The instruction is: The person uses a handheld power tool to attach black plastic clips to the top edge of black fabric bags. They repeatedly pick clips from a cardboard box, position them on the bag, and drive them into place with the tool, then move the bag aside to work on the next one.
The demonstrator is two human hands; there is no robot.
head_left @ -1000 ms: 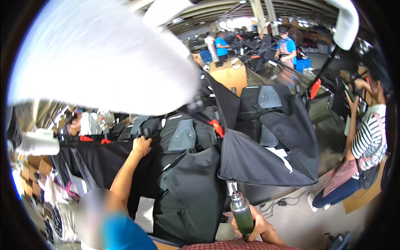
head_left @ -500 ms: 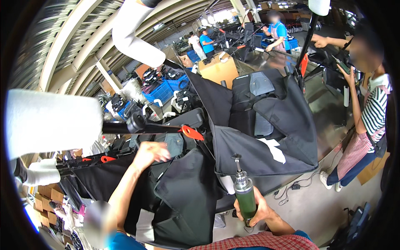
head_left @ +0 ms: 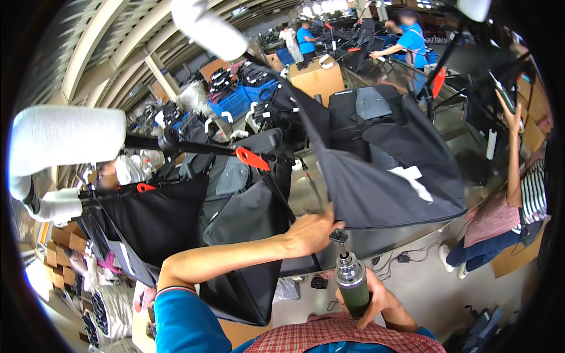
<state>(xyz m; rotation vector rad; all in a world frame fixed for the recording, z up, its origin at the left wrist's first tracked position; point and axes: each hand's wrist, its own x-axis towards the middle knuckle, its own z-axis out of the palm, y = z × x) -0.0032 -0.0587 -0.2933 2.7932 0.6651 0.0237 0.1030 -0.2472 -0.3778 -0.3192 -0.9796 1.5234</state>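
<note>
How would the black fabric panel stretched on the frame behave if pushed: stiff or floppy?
Probably floppy: the black fabric panel sags and creases between frame tubes. Likely light, since the left hand lifts its edge with fingers alone. It would likely give rather than slide.

The left hand (head_left: 309, 232) sits at the lower edge of a fabric seat panel (head_left: 382, 176), which spreads up and to the right of it. Just right of and below that hand, the right hand (head_left: 371, 300) holds a power screwdriver (head_left: 351, 282) upright, its tip close under the panel's edge. Left of the left hand hangs a folded fabric seat (head_left: 235, 206) under a frame tube with a lever clip (head_left: 252, 159). Farther left, a padded handlebar (head_left: 65, 138). Behind the panel stands a cardboard box (head_left: 318, 79). Well to the right, another person's raised arm (head_left: 513, 141).
</note>
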